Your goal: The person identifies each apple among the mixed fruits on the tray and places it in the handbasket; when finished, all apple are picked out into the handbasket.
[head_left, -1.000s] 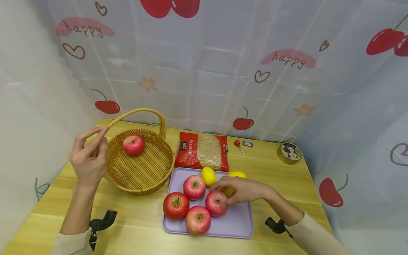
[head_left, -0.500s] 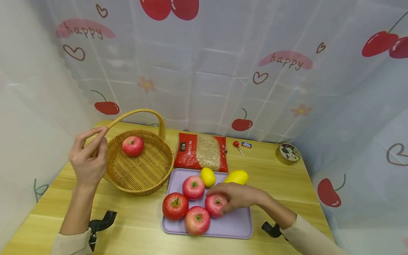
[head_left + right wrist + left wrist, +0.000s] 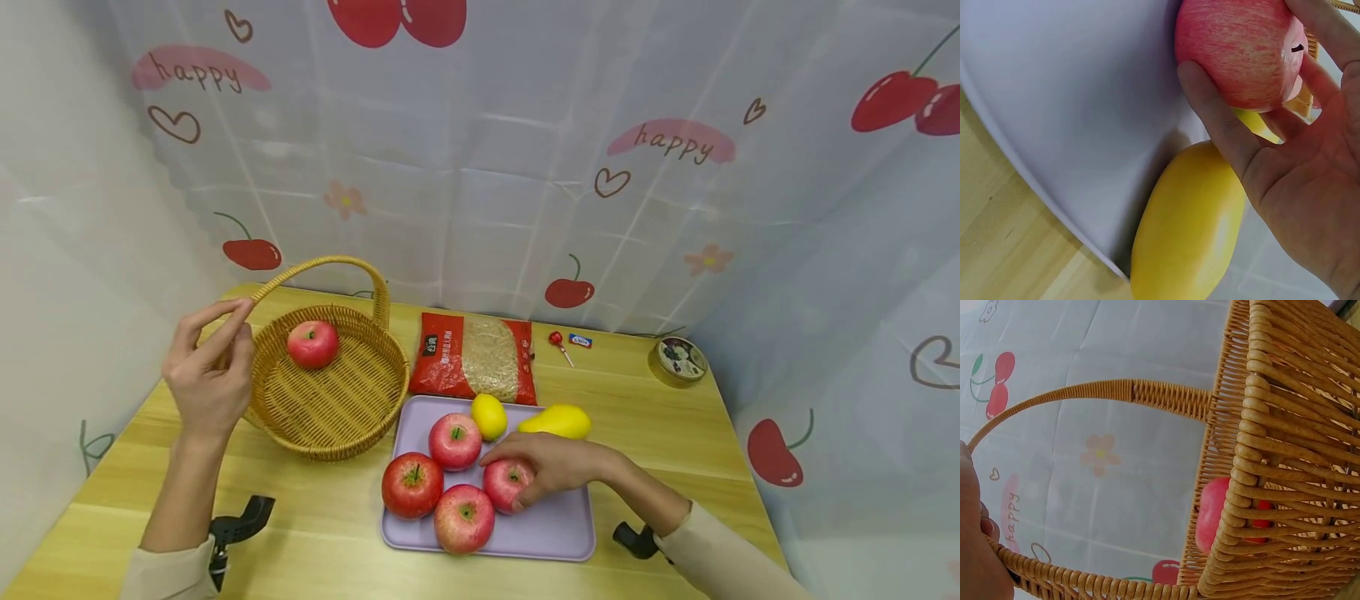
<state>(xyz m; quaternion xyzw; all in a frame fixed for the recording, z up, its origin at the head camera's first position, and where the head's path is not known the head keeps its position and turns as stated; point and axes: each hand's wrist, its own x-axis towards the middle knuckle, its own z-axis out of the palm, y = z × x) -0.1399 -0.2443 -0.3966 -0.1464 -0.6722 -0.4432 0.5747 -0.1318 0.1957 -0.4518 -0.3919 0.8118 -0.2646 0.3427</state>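
Observation:
My left hand (image 3: 210,375) grips the arched handle (image 3: 330,260) of a wicker basket (image 3: 333,408), fingers and thumb pinching its left side. One pink-red apple (image 3: 312,344) lies inside, also visible past the rim in the left wrist view. On a lilac tray (image 3: 551,533), my right hand (image 3: 558,462) holds an apple (image 3: 506,485), thumb on the near side and fingers round the far side. The right wrist view shows the thumb (image 3: 1210,106) against this apple (image 3: 1241,50). A yellow mango (image 3: 562,422) lies just behind that hand, on the tray.
Several other apples (image 3: 465,518) and a lemon (image 3: 489,417) share the tray. Behind it lies a red food packet (image 3: 442,357). A lollipop (image 3: 557,339), a small blue packet (image 3: 580,341) and a round tin (image 3: 678,361) stand farther right, before the printed curtain (image 3: 465,167).
My right hand has come slightly left and nearer, its fingers settling round the apple. More of the mango shows behind it. The left hand stays on the basket handle.

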